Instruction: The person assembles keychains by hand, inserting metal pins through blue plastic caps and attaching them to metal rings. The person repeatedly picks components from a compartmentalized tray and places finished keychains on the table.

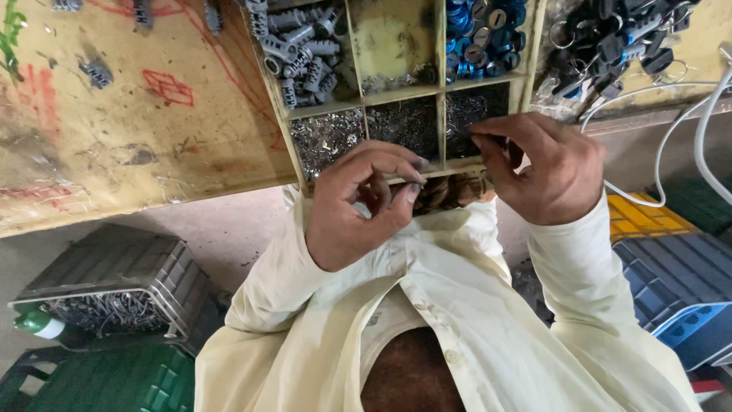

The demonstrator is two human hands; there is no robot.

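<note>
The person's two hands meet just in front of a wooden tray (396, 98) with small square boxes in it. The left hand (358, 202) is curled, with its thumb and fingers pinched close together on something tiny that I cannot make out. The right hand (545, 168) is curled too, its fingertips pinched at the edge of the tray, right by a box of thin shiny metal pins (467, 114). What it pinches is too small to see.

Between the hands sits a small brown, shiny part (450, 191), partly hidden by the fingers.

The tray lies on a scratched yellow counter (114, 130) with red marks. Other boxes hold grey ribbed metal pieces (301, 49) and round blue and black caps (484, 34). A pile of black keys on rings (610, 38) lies to the right.

The person wears a soft cream shirt (457, 320). On the floor stand a grey plastic crate (114, 282) full of wiry bits, a green crate (107, 381) and a blue one (679, 290)
</note>
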